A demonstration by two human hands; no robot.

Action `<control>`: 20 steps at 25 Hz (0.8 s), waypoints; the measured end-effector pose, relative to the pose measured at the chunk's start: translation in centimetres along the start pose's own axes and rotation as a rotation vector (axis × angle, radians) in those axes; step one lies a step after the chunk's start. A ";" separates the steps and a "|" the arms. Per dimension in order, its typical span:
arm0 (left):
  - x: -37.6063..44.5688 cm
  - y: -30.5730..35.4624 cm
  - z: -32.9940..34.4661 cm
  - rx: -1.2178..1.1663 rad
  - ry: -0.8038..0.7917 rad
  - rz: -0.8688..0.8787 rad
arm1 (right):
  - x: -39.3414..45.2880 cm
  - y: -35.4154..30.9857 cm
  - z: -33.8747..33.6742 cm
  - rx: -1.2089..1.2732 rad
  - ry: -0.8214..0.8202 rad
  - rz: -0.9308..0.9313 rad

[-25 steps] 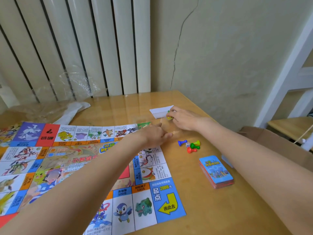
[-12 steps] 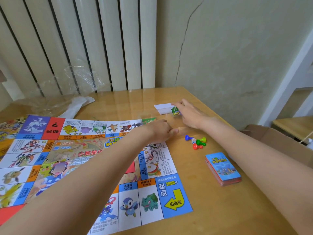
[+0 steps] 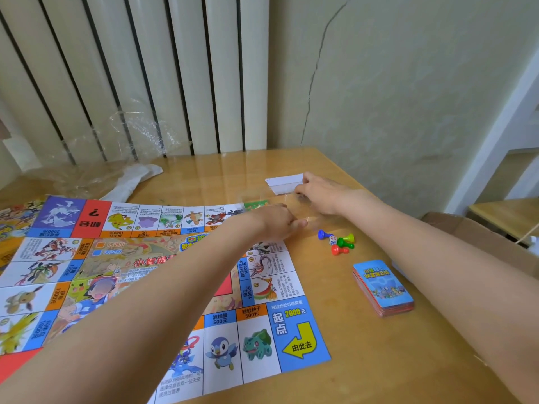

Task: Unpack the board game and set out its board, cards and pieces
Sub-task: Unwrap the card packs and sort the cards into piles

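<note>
The colourful game board lies unfolded on the left of the wooden table. A blue-backed card deck sits to its right. Blue, yellow-green, green and red pawns lie in a cluster around a white die. My left hand pinches a clear plastic bag at the board's far right corner. My right hand reaches to the near edge of a white folded card, its fingers bent down. What the fingertips hold is hidden.
Crumpled clear wrapping and a white bag lie at the table's back left, against the radiator. An open cardboard box stands off the table's right edge, with a wooden shelf behind it.
My right hand has moved farther onto the white card, and the small green piece seen at its fingertips is now out of sight. The left hand has stayed in place.
</note>
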State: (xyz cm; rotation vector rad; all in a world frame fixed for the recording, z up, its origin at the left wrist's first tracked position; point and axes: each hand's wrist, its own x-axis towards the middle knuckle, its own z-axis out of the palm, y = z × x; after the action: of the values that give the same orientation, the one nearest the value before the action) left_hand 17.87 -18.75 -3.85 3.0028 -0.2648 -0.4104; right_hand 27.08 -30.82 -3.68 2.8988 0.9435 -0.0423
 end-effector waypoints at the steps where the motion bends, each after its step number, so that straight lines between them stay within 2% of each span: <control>1: 0.0 0.0 0.0 -0.001 0.001 -0.001 | 0.0 0.0 0.0 -0.014 -0.002 -0.002; 8: 0.3 -0.2 0.1 -0.003 -0.002 -0.001 | 1.7 0.0 0.2 -0.065 -0.038 -0.020; 16: 0.4 -0.4 0.1 -0.019 0.001 0.003 | 2.4 1.2 -1.6 0.025 -0.122 -0.094; 20: 0.5 -0.4 0.1 -0.022 0.008 0.009 | 2.7 1.8 -1.6 0.062 -0.089 -0.143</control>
State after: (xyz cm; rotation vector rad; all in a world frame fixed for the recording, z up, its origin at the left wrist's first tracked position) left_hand 18.41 -18.46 -4.17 2.9800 -0.2710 -0.3985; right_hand 30.30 -30.52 -2.07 2.8518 1.1512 -0.2123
